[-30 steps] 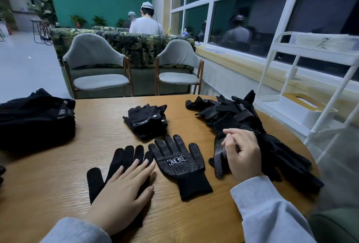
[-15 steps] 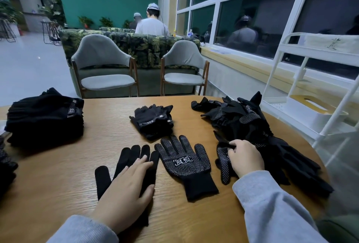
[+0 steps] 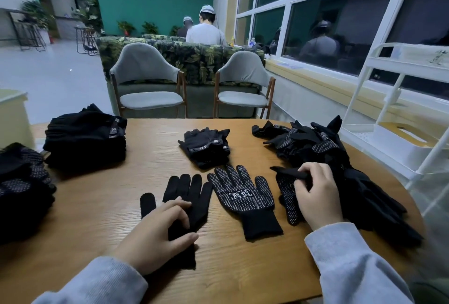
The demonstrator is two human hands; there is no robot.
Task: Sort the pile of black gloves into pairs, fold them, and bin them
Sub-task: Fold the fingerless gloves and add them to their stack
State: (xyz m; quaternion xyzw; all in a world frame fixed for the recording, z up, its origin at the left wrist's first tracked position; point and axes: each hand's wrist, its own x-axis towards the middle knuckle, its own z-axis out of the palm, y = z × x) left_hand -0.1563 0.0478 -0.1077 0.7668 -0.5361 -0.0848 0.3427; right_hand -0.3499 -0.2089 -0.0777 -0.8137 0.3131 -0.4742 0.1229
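head view: only camera, looked down at wooden table (image 3: 102,206)
left hand (image 3: 155,235): fingers loosely curled, pressing down on plain knit glove (image 3: 187,196) lying flat, no clear grip
right hand (image 3: 318,196): fingers curled, pinching a dotted glove (image 3: 289,196) at edge of unsorted pile (image 3: 323,155)
logo glove (image 3: 243,196): flat between the hands, dotted palm up, untouched
done stacks: folded stack (image 3: 85,138) far left, folded pair (image 3: 206,148) centre
handling: light, limp knit, likely to snag on neighbours; dots looked grippy
hold: judged best at cuff, peel it free of pile
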